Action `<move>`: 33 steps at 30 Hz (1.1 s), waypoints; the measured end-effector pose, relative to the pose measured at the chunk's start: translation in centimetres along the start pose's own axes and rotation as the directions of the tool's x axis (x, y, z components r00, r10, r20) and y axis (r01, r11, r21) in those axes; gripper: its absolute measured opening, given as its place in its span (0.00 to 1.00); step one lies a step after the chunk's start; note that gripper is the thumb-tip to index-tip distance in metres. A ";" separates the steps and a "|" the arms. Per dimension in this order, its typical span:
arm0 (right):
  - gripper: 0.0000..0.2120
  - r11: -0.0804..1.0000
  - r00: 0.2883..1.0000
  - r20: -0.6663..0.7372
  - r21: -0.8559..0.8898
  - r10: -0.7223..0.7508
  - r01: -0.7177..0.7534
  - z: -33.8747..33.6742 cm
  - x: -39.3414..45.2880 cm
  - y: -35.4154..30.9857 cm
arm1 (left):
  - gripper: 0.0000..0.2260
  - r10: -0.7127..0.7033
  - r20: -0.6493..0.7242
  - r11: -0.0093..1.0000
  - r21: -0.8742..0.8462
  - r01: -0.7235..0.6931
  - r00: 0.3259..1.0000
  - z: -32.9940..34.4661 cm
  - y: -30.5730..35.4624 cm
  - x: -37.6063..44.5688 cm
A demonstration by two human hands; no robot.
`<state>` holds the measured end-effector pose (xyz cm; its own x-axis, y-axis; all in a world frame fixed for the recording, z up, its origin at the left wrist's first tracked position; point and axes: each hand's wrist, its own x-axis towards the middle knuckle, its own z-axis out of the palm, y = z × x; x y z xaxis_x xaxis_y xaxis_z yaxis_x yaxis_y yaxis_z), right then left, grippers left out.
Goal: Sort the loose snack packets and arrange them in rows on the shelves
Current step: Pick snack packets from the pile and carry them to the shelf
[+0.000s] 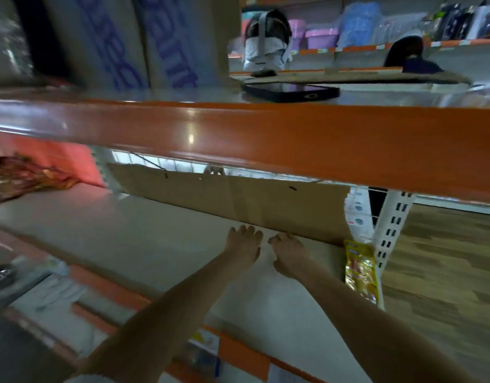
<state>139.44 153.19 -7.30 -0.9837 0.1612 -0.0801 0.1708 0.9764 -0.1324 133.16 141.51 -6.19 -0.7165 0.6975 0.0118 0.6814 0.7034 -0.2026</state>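
Both arms reach deep into the shelf [133, 244]. Left hand [243, 244] flat, fingers spread, tips at the cardboard sheet [238, 200] at the back. Right hand [289, 254] just beside it, fingers curled on the cardboard's lower edge. Yellow snack packet [360, 270] stands at the shelf's right end, near the right hand. Dark packets [19, 176] lie far left.

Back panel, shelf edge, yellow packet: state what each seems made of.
Back panel: likely corrugated cardboard, matt brown, creased with a torn edge. Shelf edge: glossy orange, probably painted metal; it reflects lights. Yellow packet: shiny plastic film, crinkled with glints.
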 end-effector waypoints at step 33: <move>0.23 0.886 0.894 0.058 0.177 -0.445 0.429 7.1 34.2 -66.8 | 0.24 -0.661 0.097 0.736 -0.106 0.669 0.744 14.0 -68.1 -21.3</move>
<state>94.77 92.44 -8.16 -0.9519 -0.2983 -0.0700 -0.2606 0.9085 -0.3268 99.90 76.79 -6.39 -0.9981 0.0401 0.0476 0.0383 0.9986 -0.0377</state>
